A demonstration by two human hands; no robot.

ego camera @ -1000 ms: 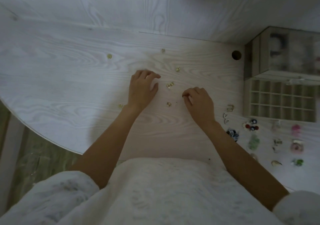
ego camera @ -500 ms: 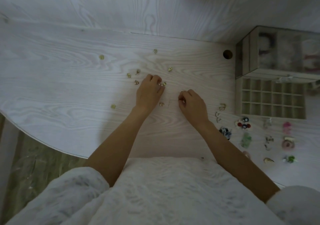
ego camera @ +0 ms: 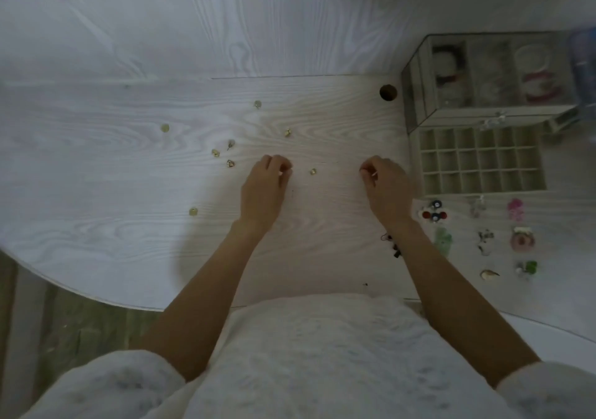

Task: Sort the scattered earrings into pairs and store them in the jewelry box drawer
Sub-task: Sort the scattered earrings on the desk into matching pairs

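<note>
Earrings (ego camera: pixel 229 163): small, gold, scattered | left grip (ego camera: pixel 264 186): curled, contents unclear | right grip (ego camera: pixel 385 186): likewise

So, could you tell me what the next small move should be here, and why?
Probably carry the right hand to the open drawer and drop its piece into a compartment: its fingers appear to pinch something small, though I cannot make out what, and the drawer lies just beside it.

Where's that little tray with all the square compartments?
In the head view the drawer lies on the table's right side, pulled out in front of the jewelry box, just right of the right hand.
</note>
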